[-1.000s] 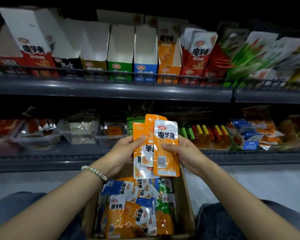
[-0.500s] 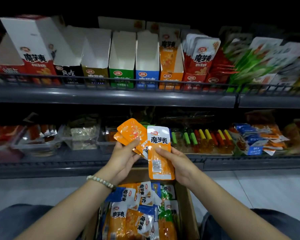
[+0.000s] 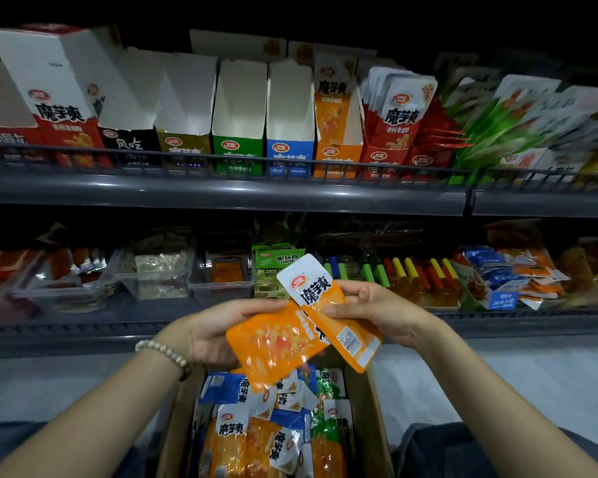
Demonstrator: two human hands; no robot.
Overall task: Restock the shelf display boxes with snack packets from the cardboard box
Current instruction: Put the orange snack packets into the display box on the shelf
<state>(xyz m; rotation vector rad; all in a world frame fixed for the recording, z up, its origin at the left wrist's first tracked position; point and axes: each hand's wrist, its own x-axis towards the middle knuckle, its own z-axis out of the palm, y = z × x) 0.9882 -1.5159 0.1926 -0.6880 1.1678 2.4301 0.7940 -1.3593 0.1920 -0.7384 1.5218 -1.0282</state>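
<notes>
while over the cardboard box (image 3: 368, 419), orange packets (image 3: 277, 343); rail (image 3: 221, 163) before display boxes (image 3: 237, 146)

Orange/white packets (image 3: 328, 315); display boxes (image 3: 239, 119) green, blue, orange; white bead bracelet (image 3: 163, 351).

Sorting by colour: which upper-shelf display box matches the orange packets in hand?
The orange box, standing between the blue box and the red box; no other front in that row is orange.

Orange pkts (image 3: 273, 343) in L hand (image 3: 208, 336) & R hand (image 3: 384, 312), above cardboard box (image 3: 372, 408) (display boxes (image 3: 239, 108) behind)
</notes>
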